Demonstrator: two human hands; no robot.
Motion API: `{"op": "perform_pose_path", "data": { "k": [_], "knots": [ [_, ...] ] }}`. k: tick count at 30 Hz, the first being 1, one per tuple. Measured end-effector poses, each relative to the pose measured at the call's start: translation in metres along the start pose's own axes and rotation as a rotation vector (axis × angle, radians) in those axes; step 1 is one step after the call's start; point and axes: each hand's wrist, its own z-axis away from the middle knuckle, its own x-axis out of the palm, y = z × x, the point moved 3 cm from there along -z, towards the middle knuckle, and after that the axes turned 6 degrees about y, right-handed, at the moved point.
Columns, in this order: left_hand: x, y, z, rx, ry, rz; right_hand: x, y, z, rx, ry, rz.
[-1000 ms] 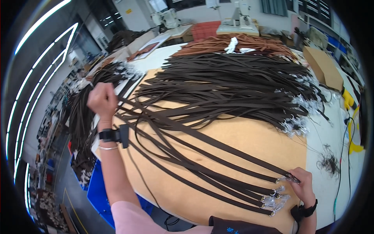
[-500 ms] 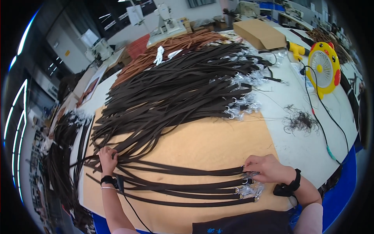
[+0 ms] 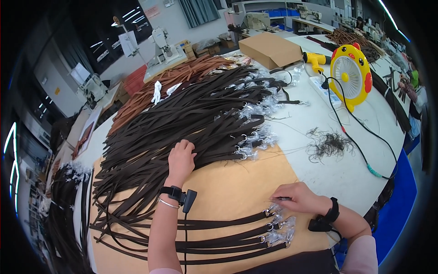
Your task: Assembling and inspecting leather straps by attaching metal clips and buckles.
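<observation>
A large heap of long dark brown straps [image 3: 182, 109] lies across the table, their metal clasp ends wrapped in clear plastic [image 3: 255, 141] toward the right. My left hand [image 3: 181, 160] is over the near side of this heap, fingers bent forward and thumb a little apart, with no strap visibly gripped. Closer to me, several separated straps [image 3: 223, 246] run side by side, metal rings and plastic-wrapped clasps at their right ends. Just above those ends my right hand [image 3: 299, 197] is closed on a small dark metallic tool [image 3: 284, 198], mostly hidden by the fingers.
A tan sheet [image 3: 228, 187] lies beneath the straps. Loose thread scraps [image 3: 331, 144] sit to the right, near a yellow fan [image 3: 350, 76] with its cable. Behind are a cardboard box [image 3: 271, 49], reddish-brown straps [image 3: 169, 80] and white gloves [image 3: 156, 92]. More straps [image 3: 64, 219] hang at left.
My left hand has moved right and away from me, from the straps' left ends to the heap. My right hand has left the strap end it was at. The view has shifted.
</observation>
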Motion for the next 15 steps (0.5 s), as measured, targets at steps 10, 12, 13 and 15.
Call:
{"op": "perform_pose_path", "data": {
  "k": [10,12,13,15],
  "knots": [
    [-0.034,0.041,0.012,-0.172,0.113,0.305,-0.008,0.032,-0.011,0.240,0.219,-0.222],
    [-0.018,0.041,0.013,0.015,0.149,0.001,-0.001,0.036,-0.013,0.225,0.155,-0.252],
    [-0.005,0.032,0.013,-0.052,0.050,-0.043,-0.001,0.033,-0.012,0.219,0.159,-0.244],
    [0.004,0.026,0.010,-0.024,0.054,-0.061,-0.002,0.028,-0.010,0.171,0.154,-0.183]
  ]
}}
